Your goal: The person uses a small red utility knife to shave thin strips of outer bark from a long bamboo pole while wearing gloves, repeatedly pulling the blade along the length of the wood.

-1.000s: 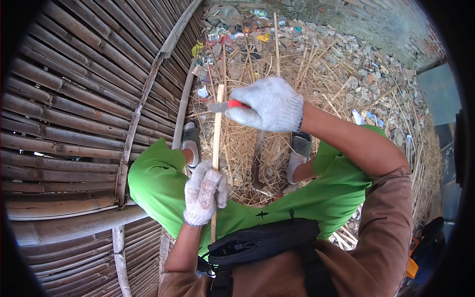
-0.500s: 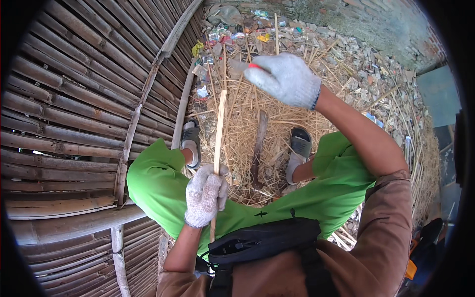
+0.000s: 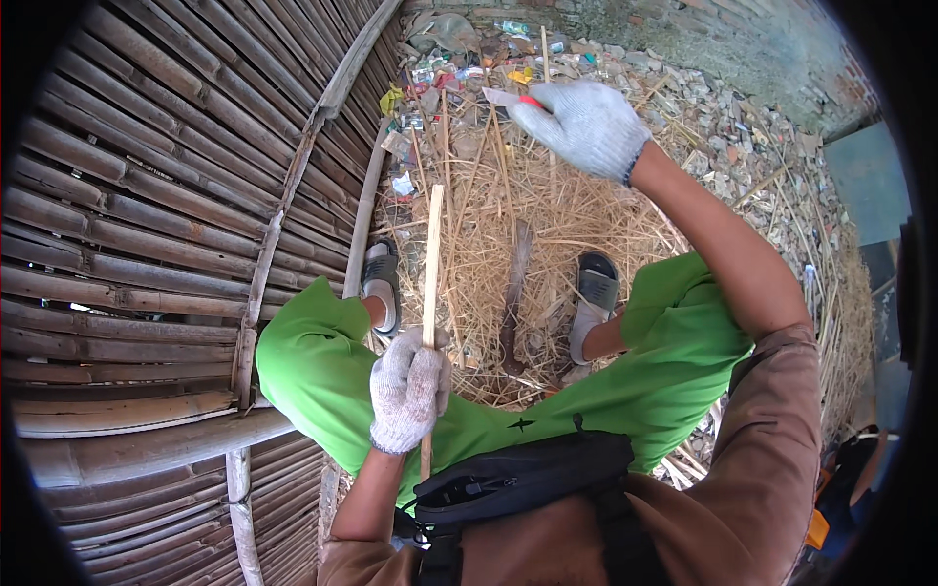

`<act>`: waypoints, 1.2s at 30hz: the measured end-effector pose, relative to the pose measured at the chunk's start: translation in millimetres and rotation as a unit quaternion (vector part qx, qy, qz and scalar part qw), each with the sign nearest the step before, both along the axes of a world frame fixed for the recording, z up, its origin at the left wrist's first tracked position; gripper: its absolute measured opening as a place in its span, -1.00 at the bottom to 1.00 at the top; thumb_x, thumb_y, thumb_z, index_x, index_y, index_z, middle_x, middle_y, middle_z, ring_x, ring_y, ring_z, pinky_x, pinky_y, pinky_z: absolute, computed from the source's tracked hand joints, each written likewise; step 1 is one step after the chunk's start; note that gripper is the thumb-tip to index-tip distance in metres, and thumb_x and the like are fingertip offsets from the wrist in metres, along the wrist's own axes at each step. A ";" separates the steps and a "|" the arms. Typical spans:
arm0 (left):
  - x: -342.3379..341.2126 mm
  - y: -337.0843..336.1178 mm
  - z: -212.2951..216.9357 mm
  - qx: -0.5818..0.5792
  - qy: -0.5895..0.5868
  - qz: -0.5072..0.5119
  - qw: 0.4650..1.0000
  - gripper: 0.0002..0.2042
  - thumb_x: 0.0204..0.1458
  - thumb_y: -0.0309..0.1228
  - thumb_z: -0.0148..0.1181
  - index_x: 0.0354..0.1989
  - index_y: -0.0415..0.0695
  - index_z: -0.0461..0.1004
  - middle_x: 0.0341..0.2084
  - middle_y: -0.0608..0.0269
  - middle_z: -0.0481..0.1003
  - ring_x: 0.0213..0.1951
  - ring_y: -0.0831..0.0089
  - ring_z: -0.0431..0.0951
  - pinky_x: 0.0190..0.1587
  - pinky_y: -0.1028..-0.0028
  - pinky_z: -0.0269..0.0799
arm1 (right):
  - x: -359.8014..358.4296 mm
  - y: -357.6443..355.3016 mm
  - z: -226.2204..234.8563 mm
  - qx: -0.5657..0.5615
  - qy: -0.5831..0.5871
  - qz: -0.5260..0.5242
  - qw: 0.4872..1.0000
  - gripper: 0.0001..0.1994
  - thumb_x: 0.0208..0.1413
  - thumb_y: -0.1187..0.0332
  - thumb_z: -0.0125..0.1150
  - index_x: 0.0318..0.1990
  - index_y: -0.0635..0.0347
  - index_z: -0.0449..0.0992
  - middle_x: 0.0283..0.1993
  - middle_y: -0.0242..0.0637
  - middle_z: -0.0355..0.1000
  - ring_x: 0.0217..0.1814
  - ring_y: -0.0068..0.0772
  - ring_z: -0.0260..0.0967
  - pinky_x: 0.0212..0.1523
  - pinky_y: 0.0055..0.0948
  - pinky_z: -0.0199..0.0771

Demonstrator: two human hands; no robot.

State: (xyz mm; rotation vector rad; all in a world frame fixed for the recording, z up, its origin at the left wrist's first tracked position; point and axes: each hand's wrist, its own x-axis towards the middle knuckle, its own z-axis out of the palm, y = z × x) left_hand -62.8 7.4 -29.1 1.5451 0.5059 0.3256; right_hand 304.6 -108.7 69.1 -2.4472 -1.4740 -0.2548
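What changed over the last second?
The right hand, gripping a red-handled knife, swept up and away from the bamboo strip, now well clear past its tip. The left hand kept its grip on the strip, upright over the green shorts.

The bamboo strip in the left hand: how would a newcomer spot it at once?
Start at the green trousers; between the knees, the white-gloved left hand grips a pale flat bamboo strip standing upright. Unlike the thin straw shavings littering the ground, it is straight, broad and square-ended.
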 end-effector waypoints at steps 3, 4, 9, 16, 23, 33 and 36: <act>-0.3 0.9 -0.8 0.006 -0.004 -0.007 1.000 -0.71 0.50 -0.26 0.06 0.07 -0.29 0.49 -0.64 0.37 0.43 -0.69 0.64 0.39 -0.63 0.55 0.27 | -34.9 0.2 -14.7 0.020 0.053 0.042 0.998 -0.32 0.46 -0.34 -0.16 -0.29 0.08 0.63 -0.43 -0.03 0.60 -0.38 0.09 0.64 -0.27 0.03 0.67; -0.9 -0.1 -2.8 0.003 0.000 -0.005 1.000 -0.71 0.50 -0.26 0.06 0.07 -0.29 0.49 -0.64 0.37 0.43 -0.69 0.64 0.39 -0.63 0.55 0.27 | -48.1 4.7 -20.4 -0.001 0.065 0.070 0.995 -0.37 0.45 -0.32 -0.09 -0.26 0.05 0.64 -0.41 -0.06 0.61 -0.35 0.10 0.64 -0.27 0.04 0.67; 0.6 0.8 -4.1 0.123 -0.008 -0.006 0.992 -0.68 0.49 -0.22 0.10 0.11 -0.27 0.51 -0.61 0.37 0.45 -0.67 0.63 0.41 -0.64 0.57 0.28 | -80.1 9.7 -23.3 -0.002 0.071 0.164 0.984 -0.43 0.43 -0.28 0.03 -0.27 0.04 0.65 -0.40 -0.08 0.61 -0.33 0.07 0.66 -0.27 0.04 0.67; -2.1 -3.0 3.2 0.133 -0.017 -0.009 0.991 -0.80 0.44 -0.37 0.12 -0.01 -0.27 0.54 -0.66 0.36 0.51 -0.65 0.64 0.50 -0.56 0.52 0.43 | 5.5 -0.7 -17.3 -0.035 0.051 0.023 0.998 -0.36 0.45 -0.31 -0.11 -0.28 0.04 0.66 -0.43 -0.04 0.59 -0.34 0.08 0.65 -0.24 0.06 0.65; -1.7 4.8 -9.9 0.170 -0.014 0.000 0.985 -0.68 0.48 -0.21 0.12 0.07 -0.26 0.54 -0.64 0.41 0.47 -0.67 0.66 0.41 -0.62 0.56 0.30 | -60.1 5.8 -23.4 0.016 0.101 0.125 0.987 -0.39 0.47 -0.26 -0.11 -0.25 0.07 0.64 -0.45 0.01 0.57 -0.34 0.13 0.63 -0.23 0.13 0.62; -2.9 -0.2 0.3 0.224 -0.020 -0.006 0.974 -0.75 0.44 -0.31 0.10 0.00 -0.26 0.56 -0.66 0.32 0.51 -0.64 0.58 0.52 -0.53 0.47 0.44 | -10.9 4.6 -5.2 -0.087 0.127 -0.029 0.988 -0.48 0.48 -0.18 -0.02 -0.21 0.07 0.62 -0.42 0.00 0.55 -0.34 0.15 0.60 -0.26 0.04 0.59; 2.9 -1.1 3.5 0.202 -0.014 0.007 0.979 -0.70 0.45 -0.23 0.09 -0.01 -0.24 0.57 -0.65 0.36 0.49 -0.65 0.59 0.48 -0.54 0.49 0.40 | -15.4 -5.5 -22.6 0.067 0.081 0.040 0.994 -0.35 0.48 -0.28 -0.13 -0.25 0.09 0.65 -0.45 -0.02 0.56 -0.37 0.05 0.61 -0.25 0.06 0.61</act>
